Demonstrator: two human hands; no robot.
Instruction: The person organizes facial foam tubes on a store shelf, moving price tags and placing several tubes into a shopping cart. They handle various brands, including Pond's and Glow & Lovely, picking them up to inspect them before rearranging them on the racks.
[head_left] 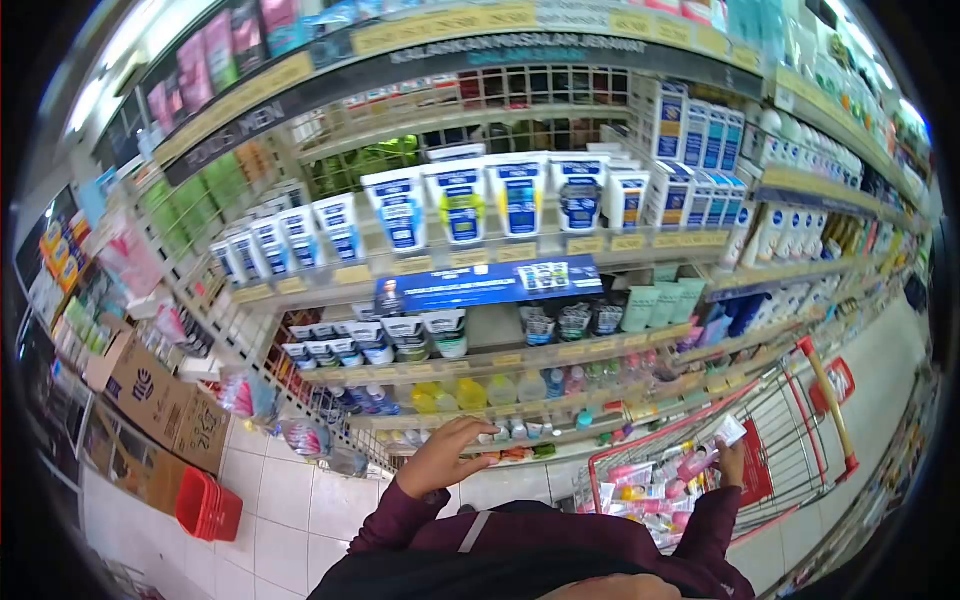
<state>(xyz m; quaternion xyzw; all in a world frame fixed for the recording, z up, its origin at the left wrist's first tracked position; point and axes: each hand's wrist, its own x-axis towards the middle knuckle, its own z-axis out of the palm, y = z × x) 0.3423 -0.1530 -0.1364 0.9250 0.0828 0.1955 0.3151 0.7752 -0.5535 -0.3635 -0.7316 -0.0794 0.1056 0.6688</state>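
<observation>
The person's right hand [733, 464] is in the shopping cart [800, 440], its fingers closed around a pink tube [698, 461] with a white end. The tube lies on the left side of the fingers in the view, its white end showing just above them, over a pile of pink, yellow and white packages [645, 492]. The left hand [447, 457] hovers in front of the lower shelves, fingers spread and loosely curved, holding nothing.
</observation>
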